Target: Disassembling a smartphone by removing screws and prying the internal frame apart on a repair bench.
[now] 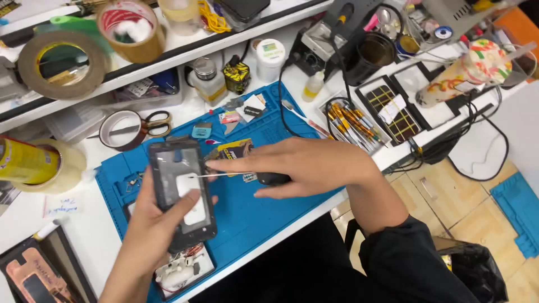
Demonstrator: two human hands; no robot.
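My left hand [150, 233] grips a dark phone frame [182, 191] upright over the blue work mat [264, 207], thumb across a white patch inside it. My right hand [303, 165] holds a slim tool with a black handle [273, 179]; its thin metal tip [210, 175] reaches left to the frame's right edge. The index finger lies stretched along the tool.
A tray of screwdrivers [351, 123], dark parts trays [393, 109], bottles [209, 81], tape rolls [62, 62], scissors [157, 123] and a soldering station [325, 36] crowd the white bench. Small parts lie on a tray [182, 272] at the mat's near edge. A tiled floor lies to the right.
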